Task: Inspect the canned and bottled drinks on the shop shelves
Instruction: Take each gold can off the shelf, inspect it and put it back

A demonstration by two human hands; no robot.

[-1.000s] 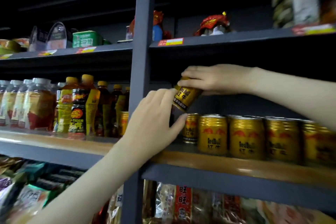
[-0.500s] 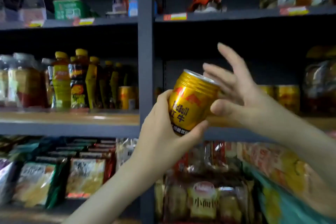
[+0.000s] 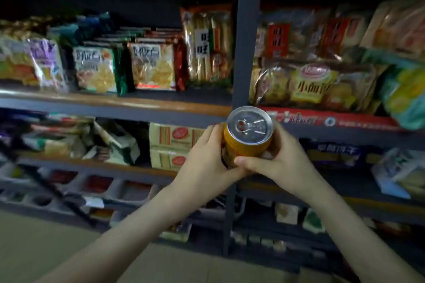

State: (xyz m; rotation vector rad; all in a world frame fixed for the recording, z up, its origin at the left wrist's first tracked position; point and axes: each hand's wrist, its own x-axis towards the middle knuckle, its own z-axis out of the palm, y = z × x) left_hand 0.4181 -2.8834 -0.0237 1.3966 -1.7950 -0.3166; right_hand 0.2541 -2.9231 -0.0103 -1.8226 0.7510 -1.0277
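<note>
Blurred shelves (image 3: 115,104) behind half-covered can (image 3: 249,127)

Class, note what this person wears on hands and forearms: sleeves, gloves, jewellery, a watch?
The left hand and right hand are bare, with no gloves, and no rings on the fingers in view. The left forearm and right forearm are bare to the frame's edge: no sleeves, watch or bracelet.

On my feed I see two bare hands, the left hand (image 3: 202,163) and the right hand (image 3: 282,163). The left forearm (image 3: 128,236) and the right forearm (image 3: 345,225) are slim, smooth and uncovered down to the view's lower edge. Fingers are slender; nails too blurred for me to tell.
</note>
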